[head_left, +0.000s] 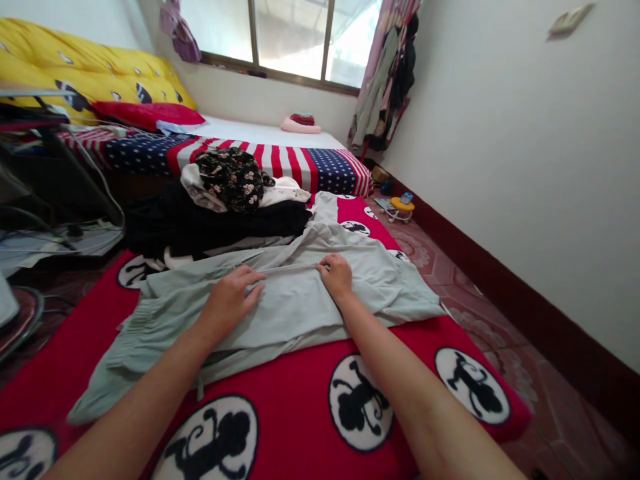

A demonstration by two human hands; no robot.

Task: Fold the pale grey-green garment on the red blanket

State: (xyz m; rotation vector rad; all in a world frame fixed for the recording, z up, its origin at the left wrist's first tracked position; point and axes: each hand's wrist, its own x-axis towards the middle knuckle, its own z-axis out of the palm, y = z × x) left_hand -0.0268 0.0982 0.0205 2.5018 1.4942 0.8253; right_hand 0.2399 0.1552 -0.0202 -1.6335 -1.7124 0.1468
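Pale grey-green trousers [295, 313] lie spread across a red blanket [280, 400] with black-and-white round figure prints. Their gathered elastic waistband is at the left, and the legs stretch to the right with creases and a raised fold along the middle. My left hand [233, 297] rests on the cloth near the waistband side, thumb and fingers apart. Farther right, my right hand [336, 275] has its fingers curled and pinches the fold of the trousers.
Behind the trousers is a heap of black clothes [225, 227] with a floral black garment [233, 177] on top. A bed with a stars-and-stripes cover [280, 160] stands under the window. A small yellow stool [401, 205] is by the right wall, and a cluttered stand [55, 173] is at left.
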